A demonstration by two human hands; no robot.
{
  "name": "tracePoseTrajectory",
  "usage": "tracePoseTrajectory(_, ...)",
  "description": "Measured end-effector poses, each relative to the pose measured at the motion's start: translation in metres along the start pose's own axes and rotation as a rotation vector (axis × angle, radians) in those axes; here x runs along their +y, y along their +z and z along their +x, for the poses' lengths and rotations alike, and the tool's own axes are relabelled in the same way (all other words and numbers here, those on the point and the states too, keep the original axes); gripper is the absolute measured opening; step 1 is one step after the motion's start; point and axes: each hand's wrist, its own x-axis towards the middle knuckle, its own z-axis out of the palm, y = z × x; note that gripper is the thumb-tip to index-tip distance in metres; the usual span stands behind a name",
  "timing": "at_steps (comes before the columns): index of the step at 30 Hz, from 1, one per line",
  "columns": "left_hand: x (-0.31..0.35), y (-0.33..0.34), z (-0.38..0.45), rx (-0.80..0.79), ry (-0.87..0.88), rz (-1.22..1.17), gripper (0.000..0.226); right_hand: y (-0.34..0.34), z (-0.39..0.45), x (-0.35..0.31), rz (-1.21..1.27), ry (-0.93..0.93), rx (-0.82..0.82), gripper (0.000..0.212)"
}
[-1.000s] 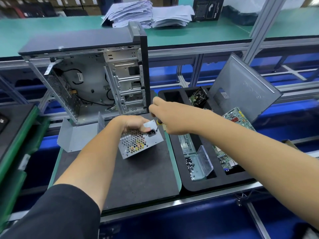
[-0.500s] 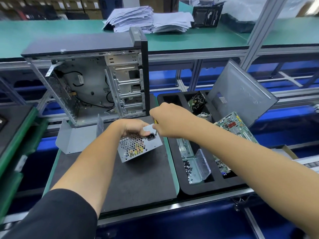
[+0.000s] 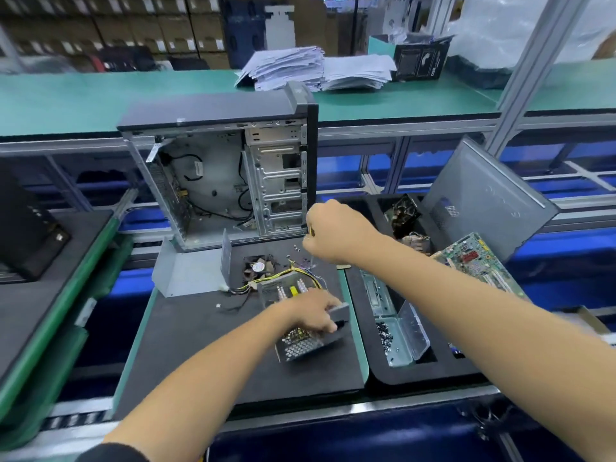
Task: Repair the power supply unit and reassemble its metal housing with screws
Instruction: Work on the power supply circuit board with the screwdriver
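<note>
A long green surface point(image 3: 100, 95) runs across the back on a grey metal frame point(image 3: 520, 78), bearing stacked papers point(image 3: 313, 68) near its front edge, with rows of brown cartons point(image 3: 110, 25) dim and blurred behind.

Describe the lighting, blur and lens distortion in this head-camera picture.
Head view: even overhead light, soft shadows; wide-angle bending bows the green bench top; far cardboard boxes are smeared; the silver perforated power supply unit under the left hand is slightly blurred.
</note>
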Motion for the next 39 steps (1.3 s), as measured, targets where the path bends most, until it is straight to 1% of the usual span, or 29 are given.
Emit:
tracePoseTrajectory(2,0.001,0.011,0.0,0.0,0.015,0.067,0.027,0.008,0.001,-0.009,0.0,-0.024,-0.022,0.034)
tracePoseTrajectory(5,0.0,0.024,0.0,0.027,0.017,0.144,0.026,0.017,0.001,-0.014,0.029,-0.006,-0.019,0.033)
tracePoseTrajectory(7,0.0,0.033,-0.002,0.022,0.017,0.16,0.019,0.021,-0.001,-0.013,0.048,0.028,-0.036,0.029)
tracePoseTrajectory(9,-0.001,0.038,-0.004,0.025,0.034,0.172,0.007,0.025,-0.004,-0.01,0.056,0.053,-0.041,0.021)
tracePoseTrajectory(10,-0.001,0.036,-0.007,0.037,0.043,0.169,0.014,0.027,-0.005,-0.008,0.063,0.063,-0.036,0.018)
tracePoseTrajectory(11,-0.002,0.031,-0.008,0.058,0.061,0.161,0.023,0.029,-0.006,-0.006,0.068,0.07,-0.027,0.017)
tracePoseTrajectory(12,-0.003,0.024,-0.01,0.083,0.072,0.136,0.026,0.03,-0.006,-0.004,0.072,0.076,-0.014,0.018)
tracePoseTrajectory(14,-0.007,0.001,-0.013,0.181,0.07,0.084,0.018,0.033,-0.005,0.002,0.08,0.081,0.01,0.018)
tracePoseTrajectory(15,-0.011,-0.012,-0.013,0.256,0.044,0.063,0.02,0.035,-0.002,0.005,0.084,0.082,0.016,0.018)
tracePoseTrajectory(17,-0.023,-0.039,-0.014,0.424,-0.043,0.007,0.03,0.039,0.003,0.012,0.104,0.094,0.019,0.017)
tracePoseTrajectory(18,-0.031,-0.051,-0.013,0.493,-0.086,-0.022,0.031,0.042,0.007,0.015,0.115,0.103,0.015,0.018)
tracePoseTrajectory(21,-0.055,-0.072,-0.005,0.613,-0.215,-0.02,0.02,0.05,0.022,0.028,0.133,0.09,-0.015,0.022)
tracePoseTrajectory(24,-0.077,-0.073,0.01,0.679,-0.381,0.015,0.016,0.053,0.041,0.044,0.16,0.051,-0.039,0.023)
tracePoseTrajectory(27,-0.097,-0.071,0.027,0.668,-0.493,0.049,0.013,0.057,0.063,0.06,0.171,0.021,-0.07,0.023)
tracePoseTrajectory(31,-0.114,-0.069,0.051,0.624,-0.484,0.167,0.006,0.07,0.085,0.08,0.192,-0.009,-0.127,0.022)
tracePoseTrajectory(34,-0.118,-0.07,0.07,0.564,-0.471,0.279,0.014,0.083,0.097,0.093,0.183,-0.043,-0.181,0.021)
tracePoseTrajectory(37,-0.118,-0.072,0.082,0.49,-0.51,0.442,0.021,0.093,0.106,0.101,0.175,-0.081,-0.214,0.021)
tracePoseTrajectory(39,-0.119,-0.073,0.087,0.438,-0.535,0.538,0.022,0.096,0.112,0.105,0.179,-0.092,-0.225,0.02)
